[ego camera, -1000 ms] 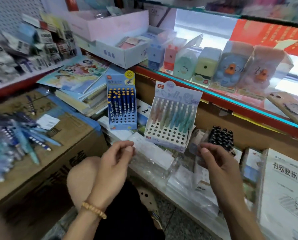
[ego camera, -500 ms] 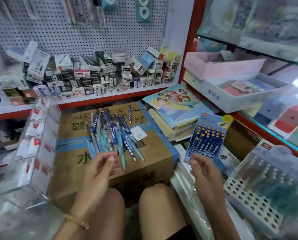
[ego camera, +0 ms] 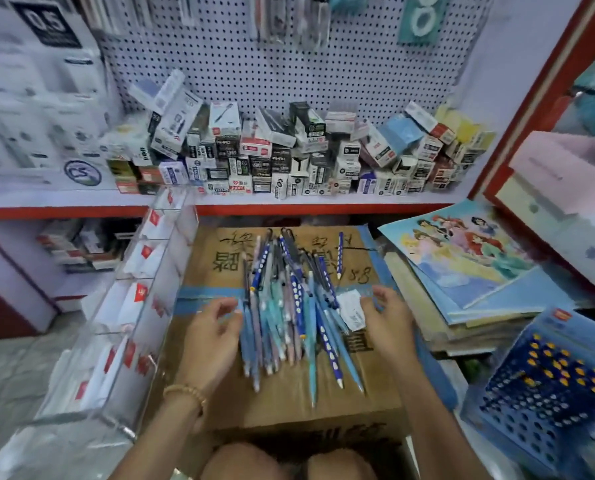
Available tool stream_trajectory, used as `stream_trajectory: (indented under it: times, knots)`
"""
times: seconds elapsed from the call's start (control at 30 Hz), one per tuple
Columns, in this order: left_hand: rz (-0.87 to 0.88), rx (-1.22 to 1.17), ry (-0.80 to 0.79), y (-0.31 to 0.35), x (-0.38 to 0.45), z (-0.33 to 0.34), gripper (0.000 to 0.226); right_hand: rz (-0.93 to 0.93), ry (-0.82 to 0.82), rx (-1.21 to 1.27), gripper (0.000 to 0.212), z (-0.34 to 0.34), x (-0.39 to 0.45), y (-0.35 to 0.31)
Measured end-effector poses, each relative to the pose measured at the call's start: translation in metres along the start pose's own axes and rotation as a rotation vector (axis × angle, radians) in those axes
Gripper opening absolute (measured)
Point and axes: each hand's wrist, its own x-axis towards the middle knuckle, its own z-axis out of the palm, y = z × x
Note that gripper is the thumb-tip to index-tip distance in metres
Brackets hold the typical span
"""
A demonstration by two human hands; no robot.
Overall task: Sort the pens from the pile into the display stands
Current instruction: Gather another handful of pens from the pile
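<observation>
Pile of pens lies on top of a taped cardboard box, spread lengthwise between the two hands; mostly blue, teal and pale bodies, several dark blue ones with white dots. Left hand sits at the pile's left edge, fingers loosely curled, fingertips touching or just beside the outermost pens; whether it grips any is not clear from this view. A beaded bracelet circles that wrist. Right hand sits at the pile's right edge, fingers relaxed and slightly bent over the box, holding nothing that can be seen. A small white paper slip lies just left of the right hand's fingers, touching the pens. One dotted blue pen lies apart, beyond the right hand toward the shelf. Blue display stand with rows of holes, part filled with yellow-tipped pens, stands to the right of the right forearm, well apart from the pile. Stack of picture books lies beyond and right of the right hand. Clear acrylic rack stands left of the left hand. Small boxes crowd the shelf beyond both hands.
</observation>
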Motion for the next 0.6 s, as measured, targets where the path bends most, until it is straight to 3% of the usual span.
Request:
stream_trajectory:
  times: [0.13, 0.27, 0.4, 0.5, 0.6]
  knots:
    - [0.030, 0.204, -0.021, -0.001, 0.028, 0.019, 0.043, -0.031, -0.099, -0.135, 0.051, 0.033, 0.050, -0.007]
    - [0.039, 0.209, -0.080, 0.006, 0.065, 0.035, 0.057, -0.071, -0.180, -0.212, 0.064, 0.060, 0.099, -0.012]
    - [0.024, 0.283, -0.158, 0.008, 0.111, 0.049, 0.075, -0.165, -0.312, -0.471, 0.072, 0.082, 0.120, -0.013]
    - [0.066, 0.405, -0.264, 0.010, 0.121, 0.057, 0.072, -0.287, -0.400, -0.532, 0.067, 0.089, 0.116, -0.009]
    - [0.125, 0.408, -0.248, 0.005, 0.120, 0.060, 0.058, -0.284, -0.449, -0.377, 0.073, 0.081, 0.104, -0.007]
